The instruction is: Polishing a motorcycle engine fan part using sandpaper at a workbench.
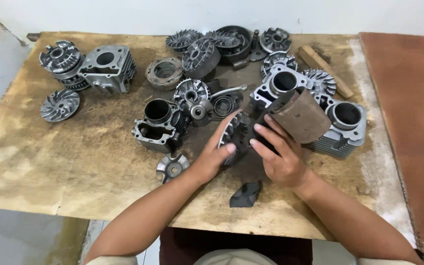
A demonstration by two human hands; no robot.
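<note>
Repair workshop, worn wooden table (74,162), greasy engine cylinders (109,66), finned pulleys (60,105)

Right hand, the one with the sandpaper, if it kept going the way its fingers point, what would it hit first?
The right hand points up and left, so it would likely meet the finned pulley held by the left hand first; the sandpaper nearly touches it, though depth is unclear.

On a worn wooden table (50,162) strewn with grey engine parts, the left hand (214,154) grips a finned metal disc (239,131) — the right hand (280,154) holds a curled sheet of brown sandpaper (300,115) against it. A ribbed cylinder block (160,125) sits just left — a small dark scrap (245,194) lies below the hands.
</note>
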